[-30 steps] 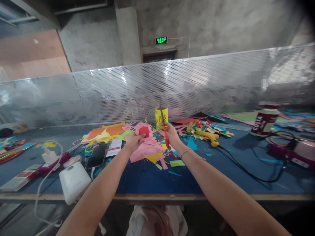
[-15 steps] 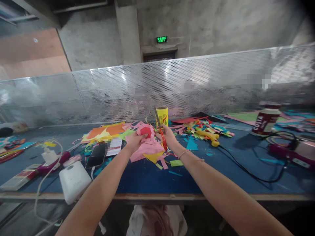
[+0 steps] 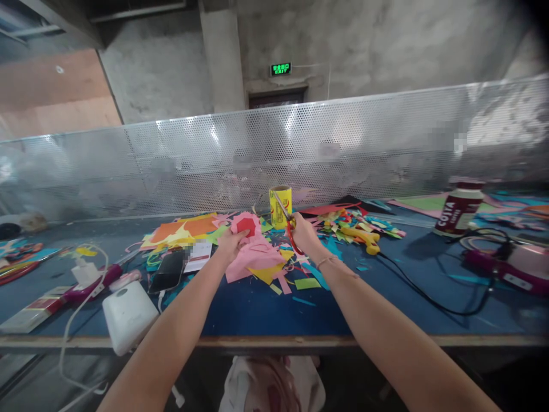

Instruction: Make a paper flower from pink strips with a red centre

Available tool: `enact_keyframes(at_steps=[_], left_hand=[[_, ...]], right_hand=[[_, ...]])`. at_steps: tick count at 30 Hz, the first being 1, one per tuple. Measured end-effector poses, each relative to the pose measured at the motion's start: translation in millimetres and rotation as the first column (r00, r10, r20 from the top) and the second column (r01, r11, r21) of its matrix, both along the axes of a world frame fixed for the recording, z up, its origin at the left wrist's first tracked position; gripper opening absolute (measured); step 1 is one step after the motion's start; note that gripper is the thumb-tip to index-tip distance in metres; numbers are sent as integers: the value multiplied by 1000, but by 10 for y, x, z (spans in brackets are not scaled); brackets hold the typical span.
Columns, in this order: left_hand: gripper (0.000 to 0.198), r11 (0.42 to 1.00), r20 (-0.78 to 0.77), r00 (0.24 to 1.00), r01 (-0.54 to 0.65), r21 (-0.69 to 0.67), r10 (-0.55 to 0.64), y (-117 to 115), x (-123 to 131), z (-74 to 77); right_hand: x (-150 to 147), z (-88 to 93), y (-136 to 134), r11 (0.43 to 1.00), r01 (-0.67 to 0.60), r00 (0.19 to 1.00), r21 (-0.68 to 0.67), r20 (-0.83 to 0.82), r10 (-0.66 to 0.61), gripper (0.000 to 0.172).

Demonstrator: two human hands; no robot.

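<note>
My left hand [image 3: 231, 243] is closed on a pink and red felt piece [image 3: 246, 228], with the thumb lying over its red centre and a pink border around it. My right hand [image 3: 303, 233] grips a pair of scissors [image 3: 285, 207] by its red handles; the blades point up and to the left, apart from the felt piece. Behind the blades stands a yellow tube-shaped container [image 3: 277, 217]. Under the hands lies a pink felt sheet [image 3: 253, 260] with a yellow scrap [image 3: 268, 273] beneath its edge.
Orange felt [image 3: 184, 232] and colourful scraps [image 3: 355, 220] spread across the blue table [image 3: 274, 317]. A yellow glue gun [image 3: 362, 237] trails a black cord. On the left lie a phone [image 3: 167, 270] and a white power bank [image 3: 130, 316]; a Costa bottle [image 3: 458, 210] stands at right.
My right hand and the scissors have moved right, away from the felt piece. My left hand has shifted slightly left with the felt piece, whose red centre shows more fully.
</note>
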State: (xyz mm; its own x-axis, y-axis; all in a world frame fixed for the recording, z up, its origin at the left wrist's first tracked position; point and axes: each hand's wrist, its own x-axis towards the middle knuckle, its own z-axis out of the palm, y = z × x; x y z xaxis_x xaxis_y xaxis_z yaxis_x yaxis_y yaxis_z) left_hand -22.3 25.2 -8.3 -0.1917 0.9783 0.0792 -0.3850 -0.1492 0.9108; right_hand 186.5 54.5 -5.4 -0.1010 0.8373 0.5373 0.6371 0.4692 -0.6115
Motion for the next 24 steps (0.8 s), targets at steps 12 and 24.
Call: enact_keyframes(at_steps=[12, 24], left_hand=[[29, 997, 182, 983, -29, 67, 17, 23, -37, 16], [27, 995, 261, 965, 16, 98, -41, -27, -15, 60]], right_hand=[[42, 95, -42, 992, 114, 950, -47, 296, -95, 23], [-257, -57, -93, 923, -375, 922, -88, -143, 361, 30]])
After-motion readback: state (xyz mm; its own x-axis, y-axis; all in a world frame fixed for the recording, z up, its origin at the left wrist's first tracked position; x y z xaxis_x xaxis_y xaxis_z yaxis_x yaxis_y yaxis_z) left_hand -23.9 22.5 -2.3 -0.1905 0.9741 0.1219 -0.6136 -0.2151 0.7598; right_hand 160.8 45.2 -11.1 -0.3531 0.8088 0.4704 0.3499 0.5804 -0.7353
